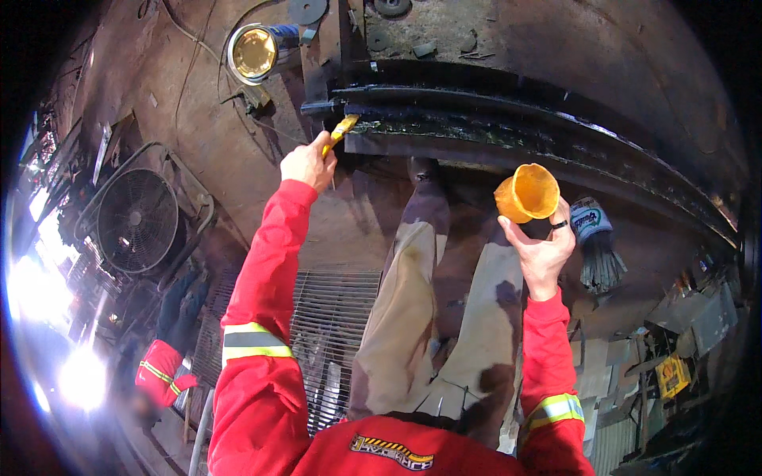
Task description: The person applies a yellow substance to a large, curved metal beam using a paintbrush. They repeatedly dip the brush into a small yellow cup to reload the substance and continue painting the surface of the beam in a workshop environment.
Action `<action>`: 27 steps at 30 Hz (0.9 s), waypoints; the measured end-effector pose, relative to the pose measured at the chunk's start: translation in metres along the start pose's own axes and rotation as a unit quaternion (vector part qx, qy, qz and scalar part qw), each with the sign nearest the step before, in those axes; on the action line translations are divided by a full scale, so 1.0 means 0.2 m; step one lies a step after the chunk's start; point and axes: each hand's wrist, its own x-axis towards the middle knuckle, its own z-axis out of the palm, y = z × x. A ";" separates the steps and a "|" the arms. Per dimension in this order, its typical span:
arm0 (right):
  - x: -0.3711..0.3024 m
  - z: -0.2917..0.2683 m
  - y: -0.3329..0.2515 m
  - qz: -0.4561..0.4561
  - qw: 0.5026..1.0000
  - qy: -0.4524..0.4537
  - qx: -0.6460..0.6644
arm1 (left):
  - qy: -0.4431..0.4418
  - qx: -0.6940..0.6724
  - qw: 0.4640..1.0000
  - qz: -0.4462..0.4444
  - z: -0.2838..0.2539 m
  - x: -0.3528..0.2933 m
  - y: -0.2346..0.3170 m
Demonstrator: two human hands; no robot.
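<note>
My left hand (308,165) is closed round the yellow handle of a paintbrush (340,133). The bristles meet the near left end of a long, dark, glossy metal beam (508,131) that curves across the view. Off to the right, my right hand (544,255) grips a yellow-orange cup (534,193) by its lower part, thumb on one side and fingers on the other. The cup's mouth is tilted so that its yellow-coated inside shows. How much it holds, I cannot tell.
An opened can (255,54) with a golden top surface stands at the far left, near a cable. A fan (137,220) is at left, a metal grating (329,333) beside my legs. Right of the cup lies a bundle of rods (597,250). Another person in red (163,373) is at lower left.
</note>
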 end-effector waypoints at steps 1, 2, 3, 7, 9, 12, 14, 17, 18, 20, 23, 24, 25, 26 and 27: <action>0.01 0.00 0.00 -0.002 1.000 0.001 0.002 | -0.007 0.005 1.000 0.000 -0.02 -0.03 0.02; 0.02 0.02 -0.01 -0.003 1.000 0.001 0.003 | -0.017 -0.013 1.000 0.002 -0.04 -0.06 0.01; 0.02 0.04 -0.03 -0.005 1.000 0.002 0.010 | -0.025 -0.026 0.999 0.001 -0.08 -0.08 -0.03; 0.05 0.07 -0.04 -0.018 1.000 -0.004 -0.007 | 0.041 -0.041 0.998 0.025 -0.08 0.00 -0.05; 0.06 0.09 -0.08 -0.027 1.000 -0.005 -0.006 | -0.003 -0.035 0.999 -0.015 -0.01 0.01 0.02; 0.06 0.11 -0.06 -0.024 1.000 0.003 -0.001 | -0.003 -0.056 0.998 0.013 -0.07 -0.07 0.04; 0.05 0.10 -0.05 -0.013 1.000 0.006 -0.003 | -0.001 -0.090 0.995 0.037 -0.13 -0.09 0.00; 0.06 0.12 -0.08 0.008 1.000 0.000 -0.004 | 0.015 -0.142 0.989 0.038 -0.18 0.00 -0.11; 0.06 0.10 -0.08 0.002 1.000 -0.002 -0.003 | -0.023 -0.219 0.975 -0.004 -0.16 0.02 -0.14; 0.07 0.11 -0.10 -0.009 1.000 -0.005 -0.004 | -0.118 -0.365 0.917 -0.107 -0.06 0.12 -0.25; 0.08 0.12 -0.09 -0.018 1.000 -0.001 0.005 | -0.194 -0.458 0.839 -0.222 0.01 0.22 -0.33; 0.07 0.13 -0.09 -0.013 1.000 0.002 0.011 | -0.218 -0.481 0.814 -0.240 0.00 0.24 -0.35; 0.07 0.14 -0.08 -0.008 1.000 0.005 0.018 | -0.242 -0.504 0.788 -0.258 -0.01 0.25 -0.38; 0.06 0.15 -0.08 -0.003 1.000 0.007 0.025 | -0.265 -0.525 0.760 -0.275 -0.02 0.26 -0.40; 0.06 0.15 -0.09 0.003 1.000 0.008 0.021 | -0.260 -0.519 0.764 -0.282 -0.05 0.25 -0.41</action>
